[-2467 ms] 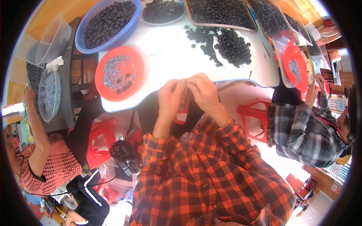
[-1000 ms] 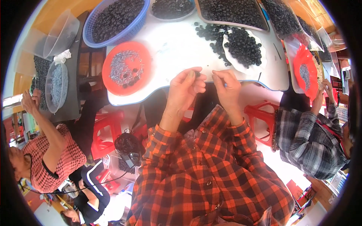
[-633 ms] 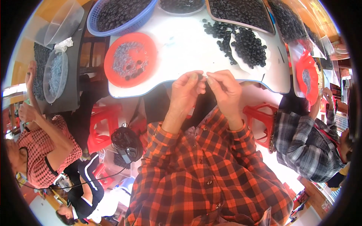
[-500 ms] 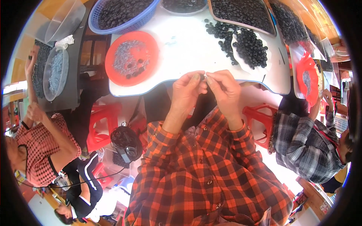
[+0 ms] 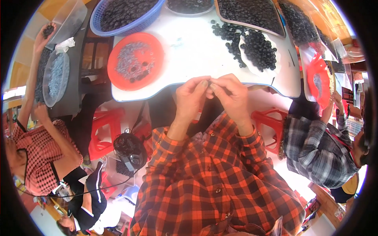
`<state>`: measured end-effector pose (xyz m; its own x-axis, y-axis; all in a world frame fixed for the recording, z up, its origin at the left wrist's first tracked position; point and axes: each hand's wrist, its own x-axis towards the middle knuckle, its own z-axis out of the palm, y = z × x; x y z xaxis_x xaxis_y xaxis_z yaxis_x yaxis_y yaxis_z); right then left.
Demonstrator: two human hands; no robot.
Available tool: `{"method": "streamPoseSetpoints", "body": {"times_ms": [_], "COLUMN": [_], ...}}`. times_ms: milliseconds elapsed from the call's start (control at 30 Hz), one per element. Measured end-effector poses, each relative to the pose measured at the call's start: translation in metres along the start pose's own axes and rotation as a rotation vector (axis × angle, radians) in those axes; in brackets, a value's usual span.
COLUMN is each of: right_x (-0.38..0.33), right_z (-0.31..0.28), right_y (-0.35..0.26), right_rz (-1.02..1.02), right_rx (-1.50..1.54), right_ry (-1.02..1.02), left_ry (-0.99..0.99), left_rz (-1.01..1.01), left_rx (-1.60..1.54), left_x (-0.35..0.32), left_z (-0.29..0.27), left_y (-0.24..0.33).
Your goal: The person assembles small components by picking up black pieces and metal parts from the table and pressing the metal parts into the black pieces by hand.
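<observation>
My left hand (image 5: 189, 97) and my right hand (image 5: 233, 95) meet at the fingertips just off the front edge of the white table (image 5: 189, 59). Both are closed in a pinch. Whatever lies between the fingertips is tiny and mostly covered by them. Left of my hands sits a round red-orange plate (image 5: 117, 79) holding small clear pieces (image 5: 132, 55) and several small dark round parts. To the right, a heap of black ring-like parts (image 5: 258, 51) lies on a white base (image 5: 271, 71), with more black parts (image 5: 232, 34) spilling onto the tabletop.
Along the back stand a blue basket (image 5: 138, 26), a clear tub (image 5: 191, 12) and a tray (image 5: 236, 23) of black parts. Red stools (image 5: 103, 131) flank me. A person in a checked shirt (image 5: 51, 157) works at left, another in grey plaid (image 5: 315, 153) at right.
The small whitish piece seen between my fingertips is now mostly hidden as they close together. The person at left has lifted a hand holding dark parts.
</observation>
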<state>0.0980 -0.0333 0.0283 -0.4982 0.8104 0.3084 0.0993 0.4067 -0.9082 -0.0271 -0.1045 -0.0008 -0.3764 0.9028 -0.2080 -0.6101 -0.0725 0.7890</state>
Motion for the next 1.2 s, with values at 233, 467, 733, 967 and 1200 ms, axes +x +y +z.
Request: {"method": "streamPoseSetpoints", "body": {"times_ms": [233,467,733,967,1200], "right_x": [-0.002,-0.002,-0.005,0.023,0.049], "right_z": [-0.004,-0.004,-0.005,-0.026,-0.035], "right_y": [-0.001,-0.004,0.004,0.034,0.058], "right_rz": [0.261,0.262,0.312,-0.070,-0.219], "right_rx": [0.343,0.282,0.246,-0.504,-1.056], "right_ry": [-0.076,-0.088,-0.097,0.158,0.161], "left_ry": [-0.043,-0.114,-0.071,-0.084,-0.092], "left_rz": [-0.113,-0.130,-0.089,-0.159,-0.166], "left_rx": [0.038,-0.239,0.001,-0.216,-0.217], "left_x": [0.000,0.001,-0.004,-0.002,-0.003], "left_z": [-0.015,-0.017,-0.008,-0.017,-0.017], "left_y": [-0.005,-0.009,-0.007,-0.014,-0.016]}}
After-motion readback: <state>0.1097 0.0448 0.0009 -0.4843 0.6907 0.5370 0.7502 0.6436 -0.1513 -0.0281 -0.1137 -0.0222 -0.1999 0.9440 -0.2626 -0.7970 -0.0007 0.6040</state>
